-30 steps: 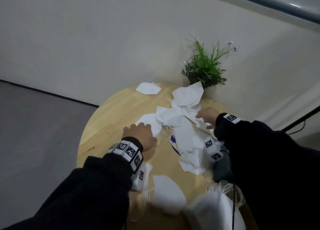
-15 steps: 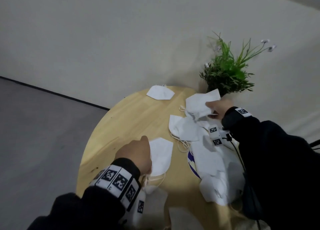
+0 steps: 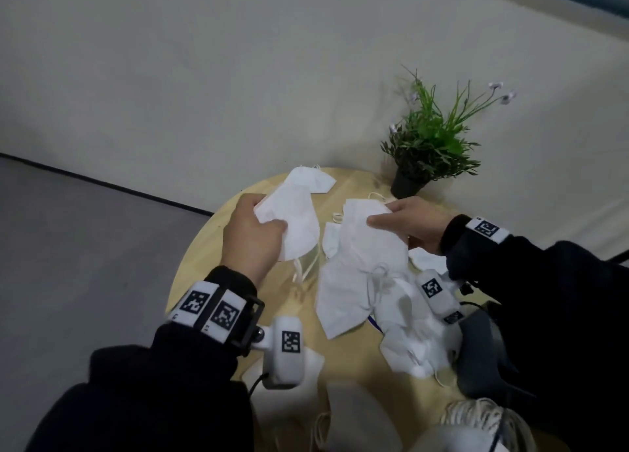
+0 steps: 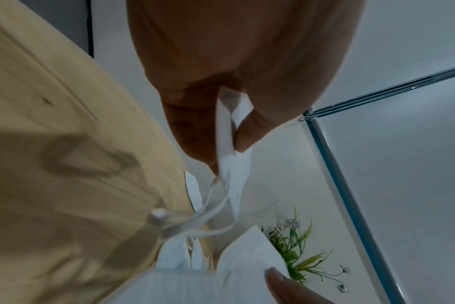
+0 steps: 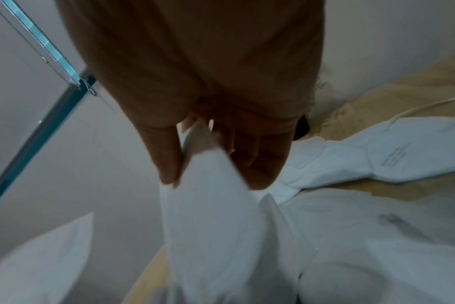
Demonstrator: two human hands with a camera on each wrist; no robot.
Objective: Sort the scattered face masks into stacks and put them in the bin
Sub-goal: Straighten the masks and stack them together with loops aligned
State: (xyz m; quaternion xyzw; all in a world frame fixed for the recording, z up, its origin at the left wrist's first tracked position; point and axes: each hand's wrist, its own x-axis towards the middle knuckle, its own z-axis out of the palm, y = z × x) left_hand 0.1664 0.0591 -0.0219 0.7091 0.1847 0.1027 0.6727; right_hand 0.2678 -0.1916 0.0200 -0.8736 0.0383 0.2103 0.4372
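Note:
My left hand (image 3: 253, 237) pinches a white folded face mask (image 3: 293, 225) and holds it lifted above the round wooden table (image 3: 200, 247); its ear loops dangle below. In the left wrist view the thumb and fingers (image 4: 222, 131) clamp the mask's edge (image 4: 227, 144). My right hand (image 3: 405, 222) pinches another white mask (image 3: 369, 244) by its top edge, lifted over the pile of masks (image 3: 401, 319). In the right wrist view that mask (image 5: 216, 226) hangs from my fingers (image 5: 169, 160). One more mask (image 3: 318, 181) lies at the table's far edge. No bin is in view.
A potted green plant (image 3: 429, 145) stands at the table's far right edge against the wall. More masks (image 3: 357, 414) lie blurred at the near edge. A dark grey object (image 3: 483, 353) sits under my right forearm. Grey floor (image 3: 85, 264) lies left of the table.
Both hands have lifted their masks off the table and brought them toward each other. The left hand moved from the near left up to the far side.

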